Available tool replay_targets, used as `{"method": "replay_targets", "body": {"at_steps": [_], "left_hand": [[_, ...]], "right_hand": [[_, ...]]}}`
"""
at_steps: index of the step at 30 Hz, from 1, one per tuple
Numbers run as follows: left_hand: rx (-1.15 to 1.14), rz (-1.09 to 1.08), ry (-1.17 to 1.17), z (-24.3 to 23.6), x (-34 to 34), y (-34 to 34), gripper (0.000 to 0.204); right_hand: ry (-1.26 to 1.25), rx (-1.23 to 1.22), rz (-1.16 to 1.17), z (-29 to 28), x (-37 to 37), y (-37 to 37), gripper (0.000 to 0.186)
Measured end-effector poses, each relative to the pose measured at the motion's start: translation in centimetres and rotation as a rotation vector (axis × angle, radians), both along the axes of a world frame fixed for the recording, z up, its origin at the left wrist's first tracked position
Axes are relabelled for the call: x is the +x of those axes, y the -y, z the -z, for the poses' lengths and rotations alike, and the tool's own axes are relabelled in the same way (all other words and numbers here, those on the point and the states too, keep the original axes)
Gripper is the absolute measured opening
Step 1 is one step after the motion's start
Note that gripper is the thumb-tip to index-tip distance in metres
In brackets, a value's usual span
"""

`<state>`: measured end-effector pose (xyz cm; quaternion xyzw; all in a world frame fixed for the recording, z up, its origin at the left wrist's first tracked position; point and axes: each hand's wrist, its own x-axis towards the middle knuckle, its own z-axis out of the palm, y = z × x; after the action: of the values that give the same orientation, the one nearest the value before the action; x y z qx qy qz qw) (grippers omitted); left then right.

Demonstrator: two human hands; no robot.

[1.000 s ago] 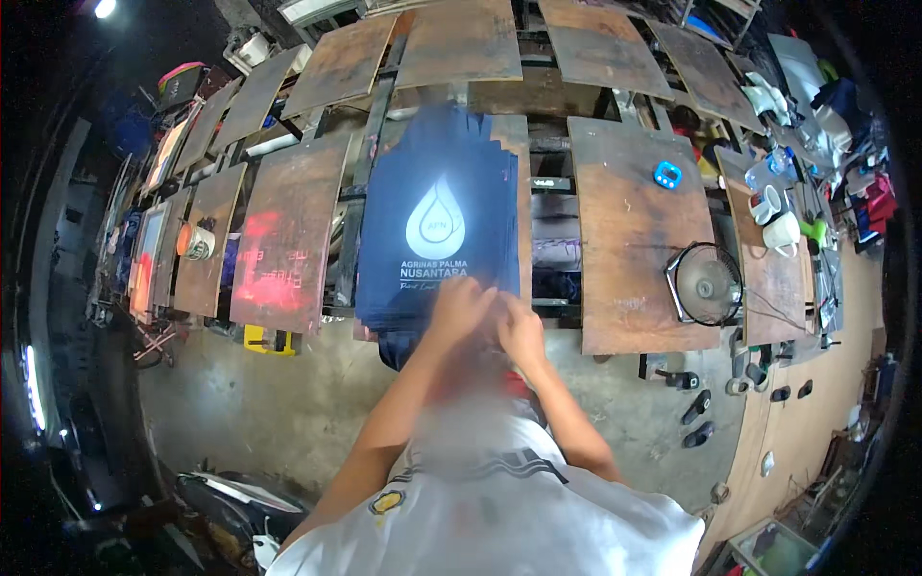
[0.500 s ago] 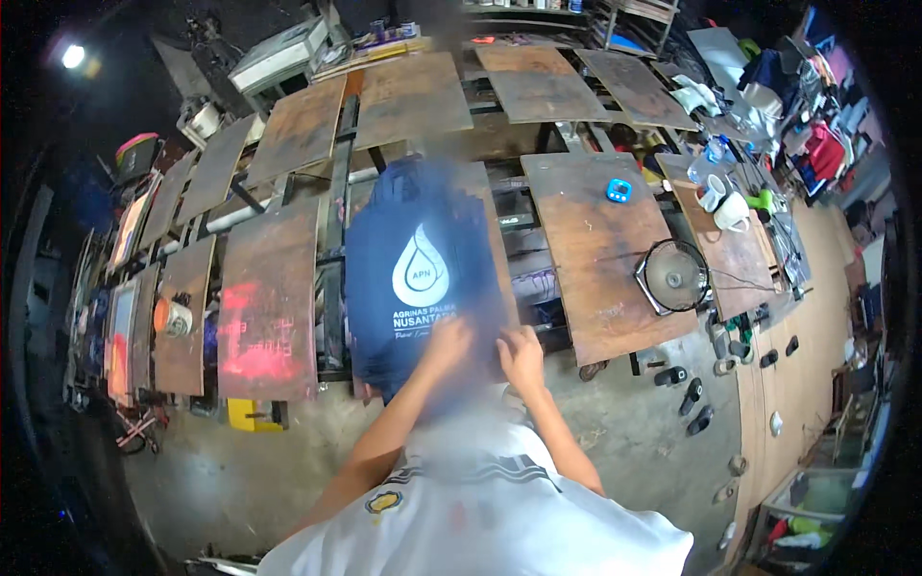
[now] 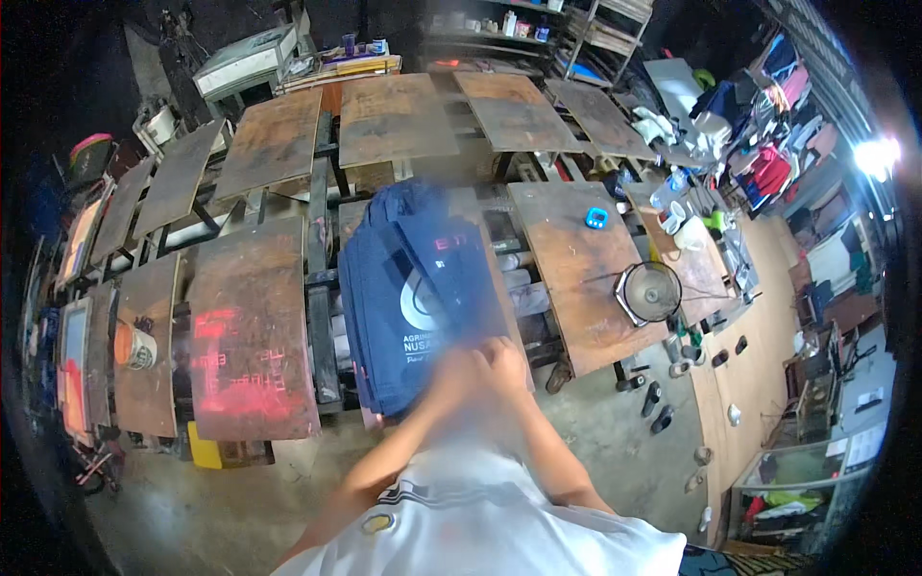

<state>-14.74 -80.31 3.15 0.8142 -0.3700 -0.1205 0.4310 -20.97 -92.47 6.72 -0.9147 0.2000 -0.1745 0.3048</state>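
Head view: rusty brown tabletop [image 3: 252,326] panels fan out in rows on dark frames above a concrete floor [image 3: 615,422]. A navy printed cloth [image 3: 418,288] lies over the centre panel. The left hand [image 3: 459,370] and right hand [image 3: 507,360], blurred, meet at its near edge; their grip cannot be told. A small fan [image 3: 647,293] sits right.
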Motion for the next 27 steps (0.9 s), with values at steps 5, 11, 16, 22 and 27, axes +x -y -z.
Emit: {"method": "replay_targets", "body": {"at_steps": [5, 11, 16, 22, 27], "left_hand": [[-0.133, -0.051, -0.04, 3.1, 0.4, -0.2, 0.009], [-0.172, -0.062, -0.099, 3.5, 1.0, -0.4, 0.01], [-0.351, -0.127, 0.001, 1.8, -0.1, 0.4, 0.016], [-0.15, -0.246, -0.476, 3.5, -0.4, -1.3, 0.063], [-0.877, -0.513, -0.858, 1.0, -1.2, -1.6, 0.048]], "right_hand": [[-0.094, -0.117, 0.05, -0.8, 2.9, -1.2, 0.028], [-0.134, -0.191, -0.041, -0.1, 5.5, -1.2, 0.024], [-0.217, -0.088, -0.132, 0.6, 6.1, 1.1, 0.018], [0.153, 0.147, -0.268, 0.0, 2.8, -0.8, 0.014], [0.106, 0.083, -0.517, -1.3, 0.7, 1.0, 0.013]]}}
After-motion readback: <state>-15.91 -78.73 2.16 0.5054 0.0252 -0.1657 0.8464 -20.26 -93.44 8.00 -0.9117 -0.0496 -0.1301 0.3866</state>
